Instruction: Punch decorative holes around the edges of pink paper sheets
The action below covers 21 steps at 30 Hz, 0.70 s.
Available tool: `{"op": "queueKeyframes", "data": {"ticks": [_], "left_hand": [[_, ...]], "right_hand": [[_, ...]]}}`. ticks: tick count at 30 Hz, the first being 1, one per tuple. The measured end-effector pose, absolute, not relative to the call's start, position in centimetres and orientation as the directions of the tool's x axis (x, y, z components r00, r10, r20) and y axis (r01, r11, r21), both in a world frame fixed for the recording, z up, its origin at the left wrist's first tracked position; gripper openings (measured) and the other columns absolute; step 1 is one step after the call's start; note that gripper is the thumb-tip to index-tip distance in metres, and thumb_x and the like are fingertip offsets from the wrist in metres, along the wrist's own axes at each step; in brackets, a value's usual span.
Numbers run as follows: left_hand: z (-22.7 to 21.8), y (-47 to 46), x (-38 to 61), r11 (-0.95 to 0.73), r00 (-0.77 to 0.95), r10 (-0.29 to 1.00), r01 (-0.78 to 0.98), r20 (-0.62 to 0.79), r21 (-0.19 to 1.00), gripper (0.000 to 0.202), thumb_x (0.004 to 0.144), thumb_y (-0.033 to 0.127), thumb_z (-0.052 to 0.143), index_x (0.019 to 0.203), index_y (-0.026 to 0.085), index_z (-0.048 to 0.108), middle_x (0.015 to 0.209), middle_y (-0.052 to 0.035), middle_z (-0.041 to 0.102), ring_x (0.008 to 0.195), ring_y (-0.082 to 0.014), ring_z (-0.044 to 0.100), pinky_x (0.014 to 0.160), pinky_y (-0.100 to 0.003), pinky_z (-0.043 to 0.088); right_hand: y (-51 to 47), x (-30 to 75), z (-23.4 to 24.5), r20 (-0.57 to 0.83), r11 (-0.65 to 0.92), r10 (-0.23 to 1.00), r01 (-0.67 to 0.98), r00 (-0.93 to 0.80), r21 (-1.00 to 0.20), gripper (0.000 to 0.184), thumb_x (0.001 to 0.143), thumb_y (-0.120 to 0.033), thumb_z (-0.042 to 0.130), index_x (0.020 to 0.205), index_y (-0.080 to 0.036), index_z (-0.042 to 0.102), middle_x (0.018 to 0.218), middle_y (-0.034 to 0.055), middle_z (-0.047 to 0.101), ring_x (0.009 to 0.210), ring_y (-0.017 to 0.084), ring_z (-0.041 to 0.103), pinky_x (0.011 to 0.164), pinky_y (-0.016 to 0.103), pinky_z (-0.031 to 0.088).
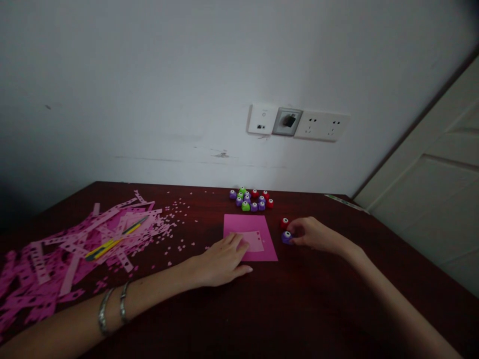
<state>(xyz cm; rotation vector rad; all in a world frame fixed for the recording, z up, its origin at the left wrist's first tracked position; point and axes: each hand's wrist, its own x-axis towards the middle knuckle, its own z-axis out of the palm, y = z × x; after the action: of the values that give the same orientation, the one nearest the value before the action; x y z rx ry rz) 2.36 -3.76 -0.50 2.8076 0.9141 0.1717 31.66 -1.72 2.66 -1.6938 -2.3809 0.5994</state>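
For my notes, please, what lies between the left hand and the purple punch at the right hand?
Head view: light pink paper, darker pink paper, then bare table.

Purple punch (286,238), red punch (284,224), deep-pink sheet (247,222), pale-pink card (255,242), dark reddish-brown table (318,294)

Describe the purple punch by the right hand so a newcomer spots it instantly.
On the dark red table, look just right of the bright pink sheet. Two small punches sit there: the red punch is farther back; the purple punch is nearer the wearer, at the right hand.
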Motion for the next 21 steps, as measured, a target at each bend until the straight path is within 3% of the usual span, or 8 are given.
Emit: {"op": "queueKeyframes", "data": {"ticks": [6,12,16,21], "left_hand": [[0.2,-1.7,2.3,-0.773,0.764,0.624,0.572,0.167,0.273,0.045,0.087,0.042,0.042,0.120,0.012,0.048,0.120,-0.0139,0.051,0.110,-0.0248,0.046,0.095,-0.037,0.038],[0.3,6.0,1.1,-0.607,0.501,0.795,0.650,0.342,0.457,0.027,0.079,0.029,0.053,0.099,0.012,0.061,0.100,-0.0097,0.060,0.091,-0.0190,0.055,0.082,-0.031,0.044],[-0.9,10.9,1.1,-0.478,0.401,0.878,0.712,0.261,0.515,0.021,0.073,0.027,0.059,0.087,0.013,0.065,0.084,-0.0070,0.065,0.078,-0.0175,0.058,0.071,-0.027,0.045],[-2.5,13.5,2.3,-0.463,0.403,0.885,0.703,0.235,0.540,0.022,0.069,0.030,0.062,0.083,0.013,0.067,0.080,-0.0058,0.066,0.073,-0.0167,0.059,0.066,-0.026,0.043]], "right_hand": [[-2.4,30.7,4.6,0.065,0.326,0.941,0.845,-0.331,-0.424,0.017,0.079,-0.028,0.055,0.084,-0.016,0.066,0.083,0.0058,0.067,0.071,0.017,0.059,0.064,0.026,0.044],[-3.0,28.3,4.4,0.036,0.352,0.924,0.810,-0.381,-0.469,0.020,0.080,-0.024,0.052,0.089,-0.014,0.067,0.080,0.0067,0.067,0.067,0.016,0.059,0.059,0.026,0.044],[-3.3,27.0,3.8,0.027,0.415,0.889,0.782,-0.456,-0.464,0.019,0.081,-0.023,0.051,0.086,-0.015,0.067,0.080,0.0064,0.068,0.069,0.016,0.059,0.062,0.026,0.044],[-3.4,26.4,2.9,-0.007,0.431,0.870,0.767,-0.493,-0.476,0.019,0.082,-0.021,0.049,0.084,-0.014,0.067,0.080,0.0064,0.068,0.070,0.016,0.059,0.061,0.025,0.043]]}}
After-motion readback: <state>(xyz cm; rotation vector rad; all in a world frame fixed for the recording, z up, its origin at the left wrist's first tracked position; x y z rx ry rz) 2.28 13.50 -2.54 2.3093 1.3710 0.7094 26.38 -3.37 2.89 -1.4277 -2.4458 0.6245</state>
